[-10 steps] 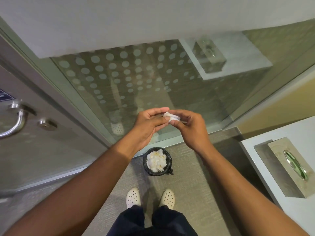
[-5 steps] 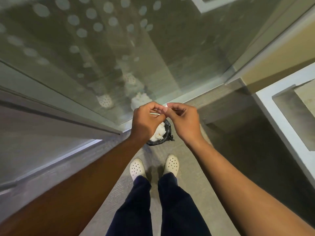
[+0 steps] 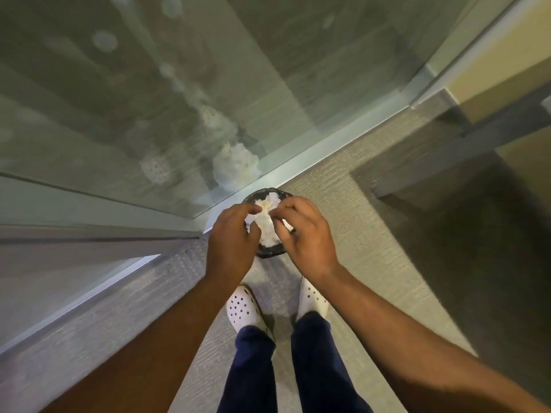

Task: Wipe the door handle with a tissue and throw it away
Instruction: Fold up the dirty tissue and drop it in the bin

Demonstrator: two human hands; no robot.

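Both my hands hover right over a small black bin (image 3: 268,252) that stands on the floor against the glass wall. It is heaped with crumpled white tissues (image 3: 266,226). My left hand (image 3: 232,242) has its fingers loosely curled and apart, with nothing clearly in them. My right hand (image 3: 308,236) is pinched on a small white tissue (image 3: 287,225) that sticks out under its fingers, just above the bin's rim. The door handle is out of view.
A frosted-dot glass wall (image 3: 179,99) with a metal bottom rail runs diagonally behind the bin. The grey door (image 3: 59,263) is at the left. My feet in white perforated clogs (image 3: 241,305) stand on carpet just behind the bin. A dark cabinet base (image 3: 447,180) is at the right.
My view has tipped further down and both hands have dropped from chest height to just over the bin. The hands, pinched together on the tissue before, have drawn apart.
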